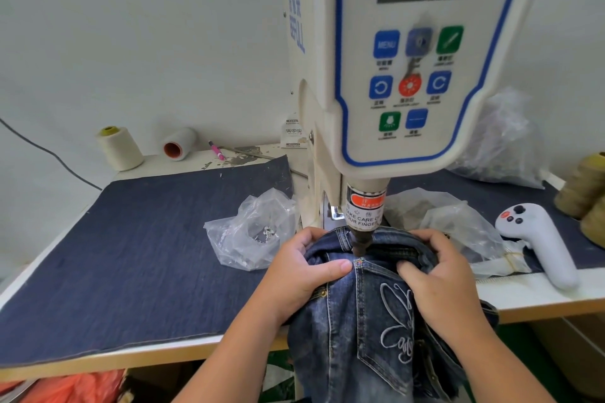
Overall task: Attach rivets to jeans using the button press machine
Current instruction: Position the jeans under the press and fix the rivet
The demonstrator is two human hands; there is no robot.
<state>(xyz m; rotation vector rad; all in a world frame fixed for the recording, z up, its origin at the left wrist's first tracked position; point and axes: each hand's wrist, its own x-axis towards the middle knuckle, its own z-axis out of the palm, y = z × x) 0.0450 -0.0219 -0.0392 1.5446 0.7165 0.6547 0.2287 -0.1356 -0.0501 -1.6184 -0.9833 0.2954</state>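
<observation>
- Press (402, 52) stands at the back of the table (540, 296), control panel facing the person, display dark.
- Its punch (359, 242) is down on the jeans (360, 321), tip at the top corner of a back pocket, right beside a small coloured stitch mark.
- Jeans are bunched under the punch, waistband humped up behind it, legs hanging off the table's front edge. Pocket has white embroidery (loopy, butterfly-like).
- Left hand (307, 268) grips the denim left of the punch: fingers curled over the bunched waistband, thumb laid flat on the fabric, tip pointing at the punch and close to it.
- Right hand (438, 275) grips the denim on the right: fingers curled down into the fold by the waistband, pinning it.
- Both hands clamped on the jeans, one each side of the punch, fabric pulled taut between them.
- Rivet bag (255, 229) just left of the press, open plastic, small metal pieces inside. Can't tell exact part type.
- More crumpled plastic bags (458, 222) right of the press.
- White controller (540, 242) lies on the right, across the cloth edge.
- Dark denim cloth (147, 255) covers most of the tabletop.
- Back left: two thread cones (119, 149) (one upright, one on its side), pink pen (216, 150) next to them.
- Olive thread cones (586, 190) at far right edge.
</observation>
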